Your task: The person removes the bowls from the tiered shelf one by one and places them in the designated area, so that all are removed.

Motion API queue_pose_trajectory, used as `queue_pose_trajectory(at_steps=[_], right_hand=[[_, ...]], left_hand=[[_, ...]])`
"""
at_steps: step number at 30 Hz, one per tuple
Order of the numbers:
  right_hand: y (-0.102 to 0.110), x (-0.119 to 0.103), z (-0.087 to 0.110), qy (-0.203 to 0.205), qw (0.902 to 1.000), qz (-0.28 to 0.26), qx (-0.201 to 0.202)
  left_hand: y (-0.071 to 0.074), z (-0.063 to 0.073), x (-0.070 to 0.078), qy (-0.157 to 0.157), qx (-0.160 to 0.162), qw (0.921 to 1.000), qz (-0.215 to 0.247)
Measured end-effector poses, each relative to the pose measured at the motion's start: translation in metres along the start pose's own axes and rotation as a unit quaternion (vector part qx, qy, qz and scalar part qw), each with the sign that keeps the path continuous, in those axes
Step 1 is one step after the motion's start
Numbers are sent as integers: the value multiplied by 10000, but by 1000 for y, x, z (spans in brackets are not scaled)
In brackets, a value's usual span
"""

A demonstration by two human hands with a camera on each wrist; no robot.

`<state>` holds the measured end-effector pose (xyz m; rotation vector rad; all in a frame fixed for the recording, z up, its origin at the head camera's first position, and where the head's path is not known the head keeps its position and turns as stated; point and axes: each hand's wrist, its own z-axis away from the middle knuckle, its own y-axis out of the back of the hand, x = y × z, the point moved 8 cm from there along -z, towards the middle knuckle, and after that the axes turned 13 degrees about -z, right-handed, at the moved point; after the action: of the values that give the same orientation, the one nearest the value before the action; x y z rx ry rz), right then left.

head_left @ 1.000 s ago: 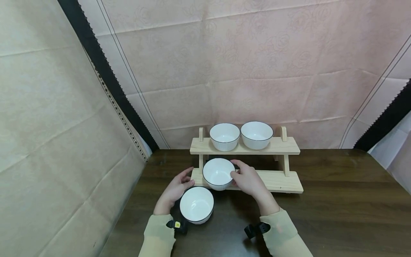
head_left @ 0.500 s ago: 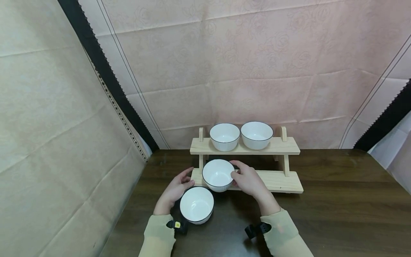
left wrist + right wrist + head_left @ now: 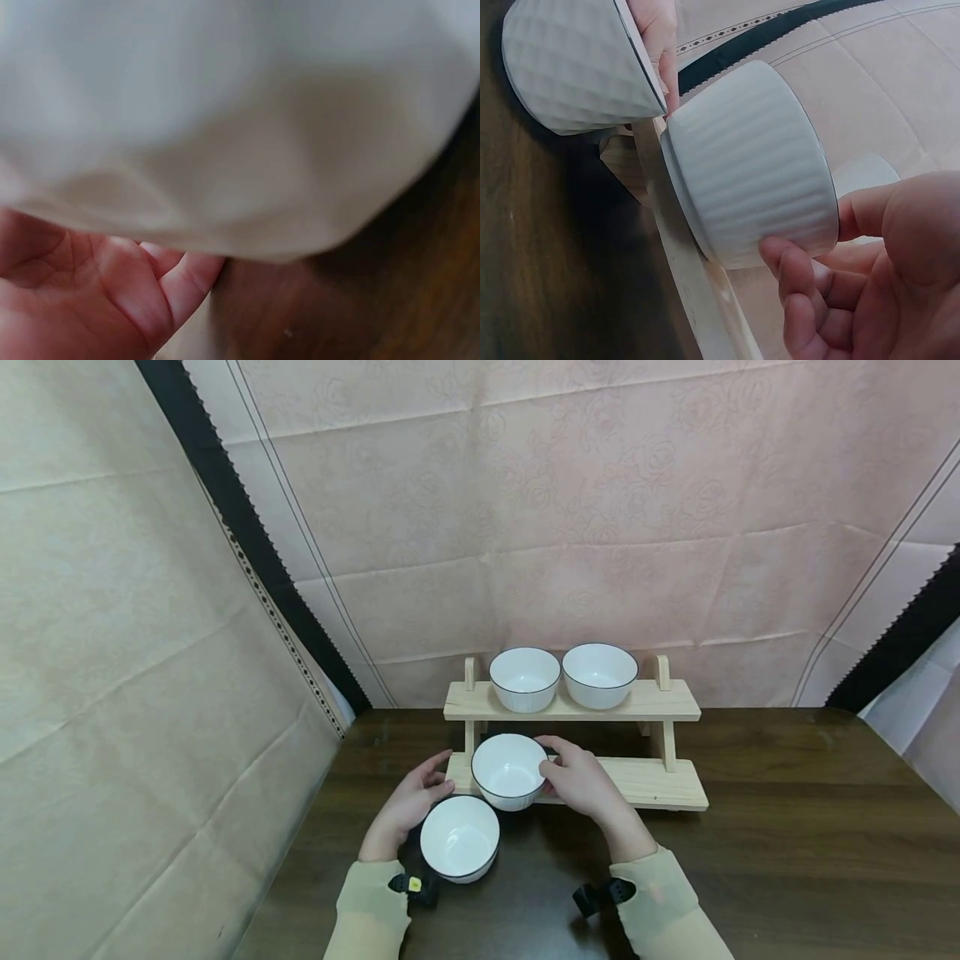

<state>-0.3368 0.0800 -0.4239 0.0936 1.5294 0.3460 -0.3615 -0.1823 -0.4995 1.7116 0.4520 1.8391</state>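
Observation:
My right hand [image 3: 581, 778] pinches the right rim of a white, dark-rimmed bowl [image 3: 508, 768] at the left of the lower shelf. In the right wrist view this bowl [image 3: 750, 165] has vertical ribs and tilts over the shelf edge, thumb at its rim and fingers on its outer side. My left hand [image 3: 411, 800] lies at the left end of the wooden two-tier rack [image 3: 645, 781], fingertips right at the lower shelf, fingers loosely bent. Beside its palm, in front of the rack, is a second white bowl [image 3: 459, 839] with a diamond pattern, filling most of the left wrist view.
Two more white bowls, a left one [image 3: 525, 680] and a right one [image 3: 600, 676], stand side by side on the upper shelf. The rack rests on a dark wooden table [image 3: 787, 827], with a pale cloth backdrop [image 3: 600, 527] behind it.
The ribbed bowl in my right hand has shifted slightly toward me, and its rim sits a little lower in the head view. My left hand and the other bowls have stayed put.

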Motion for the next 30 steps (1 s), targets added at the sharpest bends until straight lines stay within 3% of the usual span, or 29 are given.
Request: queue_pose_trajectory(at_steps=[15,24,30], right_hand=[[5,-6,3,80,9997,-191,-91],[7,0,8,430,9947,-667,-660],[14,8,13,349,9903,-789,-1086]], left_hand=[[0,-2,3,-46,54,10000,-18],[0,0,2,-6,51,10000,-42],[1,1,0,-5,26,10000,4]])
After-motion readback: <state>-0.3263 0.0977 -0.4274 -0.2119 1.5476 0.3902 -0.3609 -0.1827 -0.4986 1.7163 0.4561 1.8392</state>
